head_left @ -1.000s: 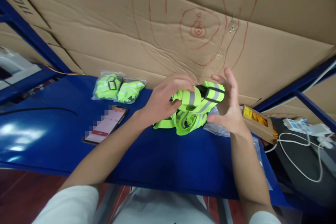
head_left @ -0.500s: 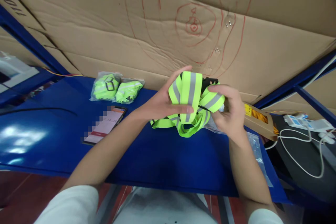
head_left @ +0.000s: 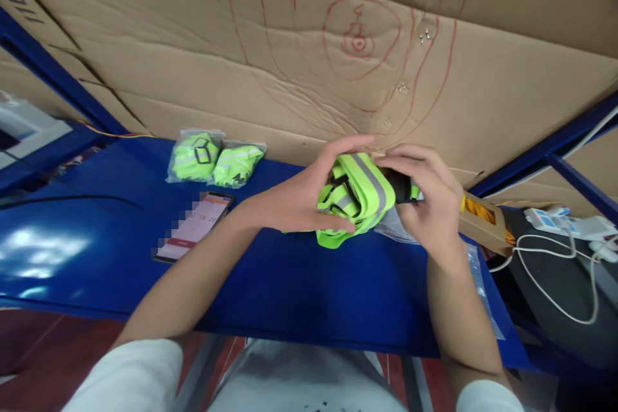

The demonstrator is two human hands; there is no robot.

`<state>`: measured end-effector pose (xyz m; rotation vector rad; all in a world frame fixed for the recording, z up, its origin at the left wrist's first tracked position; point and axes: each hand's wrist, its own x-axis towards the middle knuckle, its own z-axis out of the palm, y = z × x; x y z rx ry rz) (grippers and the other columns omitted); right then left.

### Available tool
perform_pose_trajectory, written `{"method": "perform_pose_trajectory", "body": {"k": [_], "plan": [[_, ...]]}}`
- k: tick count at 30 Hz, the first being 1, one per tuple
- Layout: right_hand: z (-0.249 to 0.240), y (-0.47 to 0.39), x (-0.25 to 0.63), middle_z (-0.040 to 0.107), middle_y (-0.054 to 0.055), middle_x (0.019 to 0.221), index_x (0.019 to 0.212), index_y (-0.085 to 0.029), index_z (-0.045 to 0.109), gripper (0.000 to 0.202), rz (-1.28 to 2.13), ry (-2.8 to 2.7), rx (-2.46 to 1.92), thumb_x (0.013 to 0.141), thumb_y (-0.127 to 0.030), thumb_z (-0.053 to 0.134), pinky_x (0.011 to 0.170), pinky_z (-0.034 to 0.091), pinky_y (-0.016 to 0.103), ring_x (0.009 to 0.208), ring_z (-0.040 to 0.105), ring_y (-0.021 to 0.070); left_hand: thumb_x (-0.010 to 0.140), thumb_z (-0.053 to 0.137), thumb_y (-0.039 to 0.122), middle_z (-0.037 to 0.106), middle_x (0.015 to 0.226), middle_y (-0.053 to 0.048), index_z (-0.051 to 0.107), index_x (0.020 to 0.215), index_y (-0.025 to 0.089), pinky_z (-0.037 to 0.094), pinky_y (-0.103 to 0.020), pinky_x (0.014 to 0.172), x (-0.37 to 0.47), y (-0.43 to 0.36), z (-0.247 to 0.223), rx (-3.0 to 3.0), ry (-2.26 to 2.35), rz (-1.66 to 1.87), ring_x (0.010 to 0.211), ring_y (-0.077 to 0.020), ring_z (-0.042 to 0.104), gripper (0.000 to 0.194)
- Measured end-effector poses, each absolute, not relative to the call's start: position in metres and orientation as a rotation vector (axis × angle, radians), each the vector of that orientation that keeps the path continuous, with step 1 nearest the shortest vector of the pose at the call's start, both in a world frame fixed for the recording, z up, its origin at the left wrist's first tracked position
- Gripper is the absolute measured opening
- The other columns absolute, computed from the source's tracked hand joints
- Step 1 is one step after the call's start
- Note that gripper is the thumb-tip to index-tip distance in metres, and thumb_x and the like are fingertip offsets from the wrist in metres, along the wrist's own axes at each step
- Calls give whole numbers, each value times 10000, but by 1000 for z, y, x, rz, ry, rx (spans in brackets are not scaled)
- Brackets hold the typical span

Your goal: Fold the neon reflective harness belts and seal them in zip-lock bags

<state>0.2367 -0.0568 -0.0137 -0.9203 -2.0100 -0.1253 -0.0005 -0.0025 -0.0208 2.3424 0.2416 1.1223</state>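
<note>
A bundle of neon yellow-green reflective strap (head_left: pixel 369 187) with a grey stripe is folded in loops above the table. My left hand (head_left: pixel 306 196) is closed round its left side, thumb along the near edge and fingers behind. At the bundle's right end, my right hand (head_left: pixel 427 196) grips a black part (head_left: pixel 400 185) of the strap, its fingers curled over the top. Which piece the black part is, I cannot make out. A clear plastic bag (head_left: pixel 393 230) lies on the table beneath my right hand.
Two clear bags of neon strap (head_left: pixel 194 158) (head_left: pixel 238 165) lie at the back of the blue table (head_left: pixel 270 290). A phone (head_left: pixel 200 228) lies left of my left forearm. An open box (head_left: pixel 485 225) and white cables (head_left: pixel 589 270) are at right. Cardboard (head_left: pixel 193 45) stands behind.
The loose hanging loops are now gathered into a more compact bundle, turned with its stripe slanting. My right hand has shifted slightly right and now holds the black part.
</note>
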Motion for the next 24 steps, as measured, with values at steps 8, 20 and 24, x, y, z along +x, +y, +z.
{"method": "perform_pose_trajectory", "body": {"k": [8,20,24], "plan": [[-23,-57,225,628,119,1328,1534,-289,440,646,-641,-2093,-1159,923,-97,512,963,449,449,1177,596,308,874,779,445,494,1499,-180,497,1417,242,373,-577,1224,10,-21,-18,2552,617,1465,1456,-353,452,645],[-24,-49,213,623,148,1285,1399,-188,553,517,-655,-2164,-1390,895,-84,507,884,397,422,1092,557,308,800,711,256,657,1290,-99,632,1091,222,525,-420,998,24,-25,-30,2673,1025,1281,1166,-287,665,303],[-28,-44,209,634,159,1279,1326,-144,601,394,-606,-2264,-1403,949,-137,488,894,396,425,1090,547,314,791,677,332,673,1170,-109,653,1069,205,547,-416,824,31,-24,-35,2786,1254,1116,990,-300,694,307]]}}
